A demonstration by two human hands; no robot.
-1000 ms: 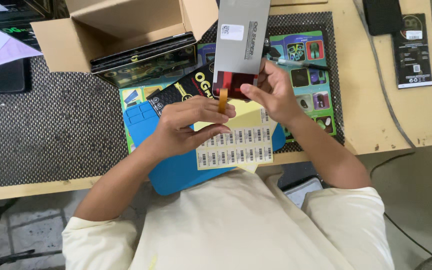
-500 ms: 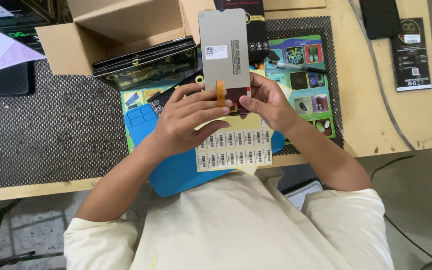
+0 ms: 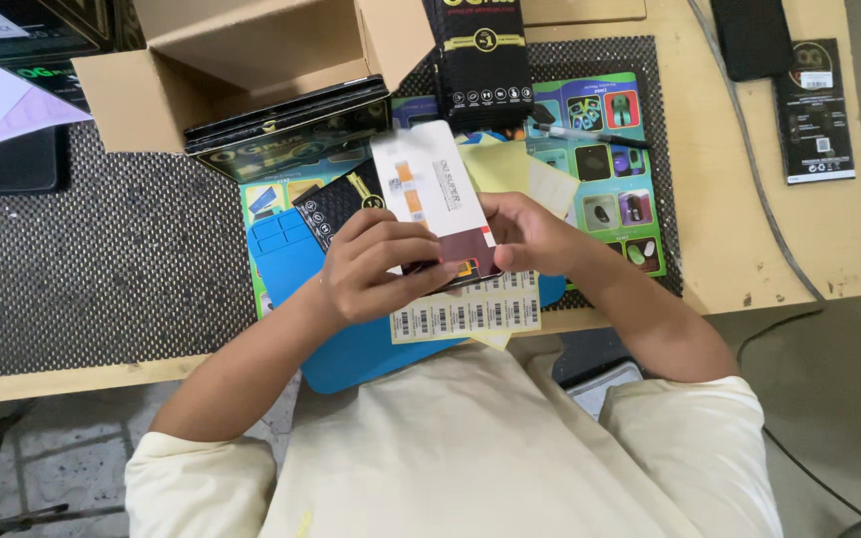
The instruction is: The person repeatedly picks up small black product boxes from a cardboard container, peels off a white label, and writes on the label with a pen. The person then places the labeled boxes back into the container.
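Both hands hold a flat rectangular package (image 3: pixel 432 194), grey-white on the upper part with a small orange sticker and a dark red band at the lower end. My left hand (image 3: pixel 376 267) grips its lower left side, fingers curled over the front. My right hand (image 3: pixel 528 231) holds its lower right edge. Just under the hands lies a white sheet of barcode stickers (image 3: pixel 470 314) on a blue mat (image 3: pixel 296 269). A black package (image 3: pixel 336 206) with yellow print lies beneath the held one.
An open cardboard box (image 3: pixel 241 60) with flat black packages stands at the back left. A tall black package (image 3: pixel 480 60), a pen (image 3: pixel 590 134), a colourful printed mat (image 3: pixel 600 169), a dark phone (image 3: pixel 754 38) and a black card (image 3: pixel 814 110) lie on the wooden desk (image 3: pixel 749 259).
The held package has tilted down and leftward, nearer the desk, and now shows its pale face with the orange sticker. Both hands have stayed on its lower end.
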